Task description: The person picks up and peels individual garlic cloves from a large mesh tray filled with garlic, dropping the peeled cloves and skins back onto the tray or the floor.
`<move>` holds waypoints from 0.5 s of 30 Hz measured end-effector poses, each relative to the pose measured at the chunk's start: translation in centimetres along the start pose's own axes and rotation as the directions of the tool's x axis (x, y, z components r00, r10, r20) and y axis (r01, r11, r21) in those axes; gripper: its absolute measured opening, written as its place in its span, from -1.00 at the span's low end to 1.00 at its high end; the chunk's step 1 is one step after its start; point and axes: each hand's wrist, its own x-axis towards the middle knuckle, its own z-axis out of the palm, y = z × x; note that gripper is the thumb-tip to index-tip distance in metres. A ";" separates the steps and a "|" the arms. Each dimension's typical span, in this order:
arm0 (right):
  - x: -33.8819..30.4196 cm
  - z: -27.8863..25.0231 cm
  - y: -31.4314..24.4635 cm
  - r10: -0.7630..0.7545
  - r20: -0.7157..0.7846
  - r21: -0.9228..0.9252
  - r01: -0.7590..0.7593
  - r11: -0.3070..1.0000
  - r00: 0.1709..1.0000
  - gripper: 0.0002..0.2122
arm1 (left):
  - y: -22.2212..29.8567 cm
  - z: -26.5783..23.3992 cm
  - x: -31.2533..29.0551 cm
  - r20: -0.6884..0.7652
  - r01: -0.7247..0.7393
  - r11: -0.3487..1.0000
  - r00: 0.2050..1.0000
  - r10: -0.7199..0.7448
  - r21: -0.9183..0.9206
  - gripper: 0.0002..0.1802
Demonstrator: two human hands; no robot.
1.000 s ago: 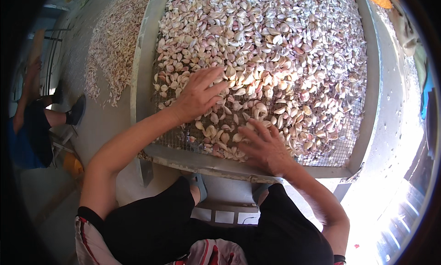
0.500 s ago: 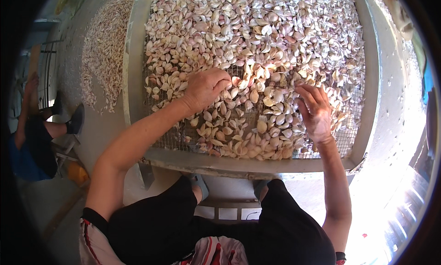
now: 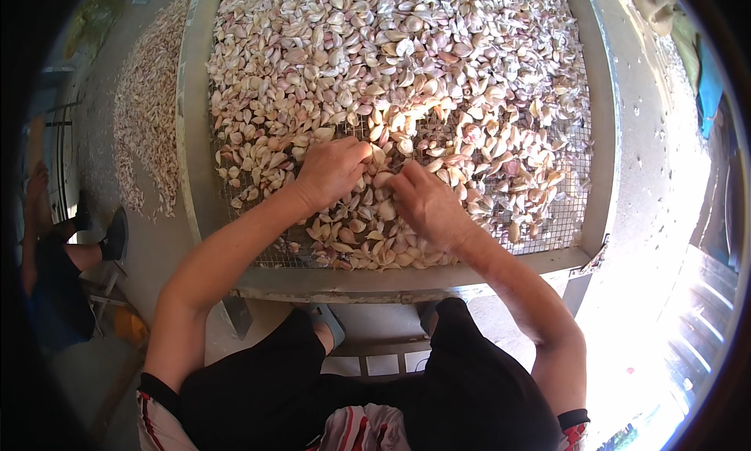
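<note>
Loose garlic cloves [image 3: 336, 68], unpeeled, white with pink and purple tinges, lie across a square-meshed wire screen [image 3: 575, 208]. They are thick over the far part and sparser on the near side, where bare mesh shows between them and along the right and lower left. A band of sunlight falls across the cloves just beyond the hands. A flat grey frame [image 3: 602, 138] borders the screen at left, right and near side.

The person's left hand [image 3: 332, 172] is over the near-left part of the screen, back upward, fingers bent and drawn in toward the thumb at the cloves; whether it grips one cannot be told. The right hand [image 3: 430, 204] is just beside it, half closed, with thumb and forefinger close together at a pale clove [image 3: 383, 179]; whether the clove is pinched or only touched is unclear.

Below the frame are the person's knees in black trouser legs [image 3: 250, 373] and a grey-blue shoe [image 3: 332, 324]. Left of the frame, a long heap of garlic cloves [image 3: 149, 111] is spread on the grey floor [image 3: 149, 251]. Farther left sits a co-worker [image 3: 59, 294] in dark clothes, a dark shoe [image 3: 116, 236] toward the heap, with an orange object [image 3: 130, 326] nearby. At the far right hangs a blue cloth [image 3: 709, 87].
</note>
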 end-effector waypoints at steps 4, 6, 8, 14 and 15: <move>-0.8 -1.2 -2.5 0.154 0.074 0.402 -0.170 0.900 0.985 -0.80 | -0.4 0.2 -2.0 -0.071 0.013 0.972 0.997 -0.031 -0.235 -0.77; -0.6 -1.9 -3.1 0.356 0.273 0.715 -0.436 0.547 0.894 -0.77 | -0.6 0.1 -3.0 -0.130 0.018 0.938 0.989 -0.067 -0.345 -0.77; -1.5 -1.7 -1.5 0.331 0.289 0.892 -0.379 0.248 0.898 -0.75 | 1.2 -1.6 -2.4 0.131 0.326 0.657 0.935 -0.328 -0.679 -0.77; -1.8 -1.1 -0.8 0.323 0.429 0.901 -0.372 -0.223 0.844 -0.75 | 3.5 -3.2 -2.5 0.293 0.353 0.188 0.912 -0.287 -0.916 -0.76; -1.7 -1.2 -0.9 0.322 0.472 0.880 -0.419 -0.223 0.821 -0.75 | 3.6 -3.0 -2.7 0.288 0.343 0.161 0.913 -0.288 -0.926 -0.76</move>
